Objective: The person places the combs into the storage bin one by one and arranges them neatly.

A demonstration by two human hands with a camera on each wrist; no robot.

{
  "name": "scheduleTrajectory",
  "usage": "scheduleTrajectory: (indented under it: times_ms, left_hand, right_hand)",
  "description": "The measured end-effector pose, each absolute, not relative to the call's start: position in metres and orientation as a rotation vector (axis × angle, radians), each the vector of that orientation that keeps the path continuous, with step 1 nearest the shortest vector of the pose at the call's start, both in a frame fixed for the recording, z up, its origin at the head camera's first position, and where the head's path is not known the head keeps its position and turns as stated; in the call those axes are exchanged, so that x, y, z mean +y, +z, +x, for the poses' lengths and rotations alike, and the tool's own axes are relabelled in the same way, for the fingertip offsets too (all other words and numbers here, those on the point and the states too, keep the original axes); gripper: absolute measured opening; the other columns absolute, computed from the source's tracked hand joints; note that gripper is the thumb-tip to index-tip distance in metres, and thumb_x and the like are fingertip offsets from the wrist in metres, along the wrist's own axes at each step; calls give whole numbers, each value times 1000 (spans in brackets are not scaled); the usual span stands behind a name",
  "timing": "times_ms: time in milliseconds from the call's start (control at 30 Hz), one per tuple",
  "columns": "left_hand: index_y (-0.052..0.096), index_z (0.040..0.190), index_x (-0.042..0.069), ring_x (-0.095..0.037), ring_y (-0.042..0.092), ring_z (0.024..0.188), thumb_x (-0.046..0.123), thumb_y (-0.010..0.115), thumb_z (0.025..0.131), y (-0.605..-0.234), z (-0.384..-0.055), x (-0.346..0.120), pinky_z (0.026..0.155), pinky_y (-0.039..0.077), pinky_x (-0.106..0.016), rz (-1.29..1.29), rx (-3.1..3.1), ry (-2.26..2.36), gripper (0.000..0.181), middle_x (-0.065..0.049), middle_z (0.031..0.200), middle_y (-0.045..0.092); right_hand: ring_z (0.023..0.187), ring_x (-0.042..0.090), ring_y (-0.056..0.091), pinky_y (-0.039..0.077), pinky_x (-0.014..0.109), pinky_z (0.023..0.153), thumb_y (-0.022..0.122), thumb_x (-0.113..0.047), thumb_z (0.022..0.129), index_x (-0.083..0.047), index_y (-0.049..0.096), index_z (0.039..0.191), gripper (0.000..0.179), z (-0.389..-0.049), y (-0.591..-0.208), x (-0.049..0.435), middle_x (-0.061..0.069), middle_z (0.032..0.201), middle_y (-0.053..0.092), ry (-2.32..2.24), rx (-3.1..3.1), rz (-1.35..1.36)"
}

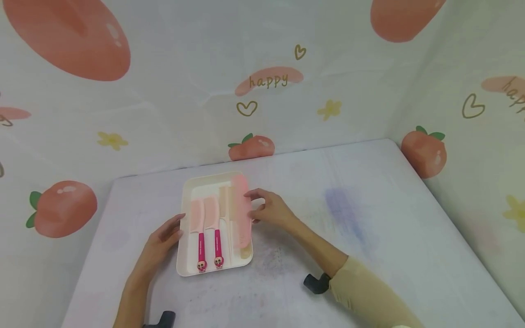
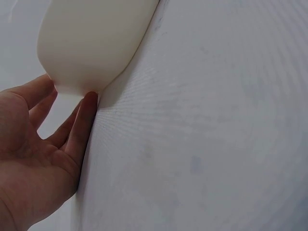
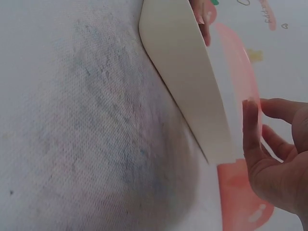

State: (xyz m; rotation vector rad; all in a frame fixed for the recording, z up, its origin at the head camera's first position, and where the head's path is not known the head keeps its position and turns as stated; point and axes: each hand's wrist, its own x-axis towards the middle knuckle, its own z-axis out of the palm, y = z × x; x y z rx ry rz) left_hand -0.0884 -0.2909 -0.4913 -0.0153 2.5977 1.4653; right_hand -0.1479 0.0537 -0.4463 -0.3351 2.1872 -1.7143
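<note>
A white tray (image 1: 184, 255) holds several combs. Along its right side, my right hand (image 1: 268, 210) pinches a large pink comb (image 1: 243, 228) with a curved back between thumb and fingers. In the right wrist view this translucent pink comb (image 3: 236, 53) stands tilted above the tray wall (image 3: 183, 67). My left hand (image 1: 164, 234) is at the tray's left side; in the left wrist view its fairly straight fingers (image 2: 86, 113) touch the tray's outer wall (image 2: 91, 53). Two pink combs with magenta handles (image 1: 201, 248) and a beige tail comb (image 1: 223, 200) lie inside.
The tray rests on a pale, stained tabletop (image 1: 287, 282). A white cloth wall (image 1: 184, 114) printed with peaches stands behind and at both sides. Black wrist mounts (image 1: 316, 283) sit on the forearms.
</note>
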Motion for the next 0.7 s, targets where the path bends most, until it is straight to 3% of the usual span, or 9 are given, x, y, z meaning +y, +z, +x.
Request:
scheduleTrajectory:
  times_ms: [67,700]
  left_hand:
    - [42,152,22,-31,43,139,41,60,98,-491,-88,-291,99,39,-19,-9,2600,1468,60,-7,157,39]
    - [42,152,18,-34,41,140,41,60,99,-491,-90,-292,95,37,-10,-29,2565,1490,60,-10,157,38]
  right_hand:
    - [67,18,70,60,33,70,74,-6,86,-11,58,134,50,-150,-451,50,9,126,61,-1682,2201,-326]
    - [68,16,68,58,26,66,78,-11,85,-13,58,133,52,-156,-453,20,5,121,59,-1543,2243,-307]
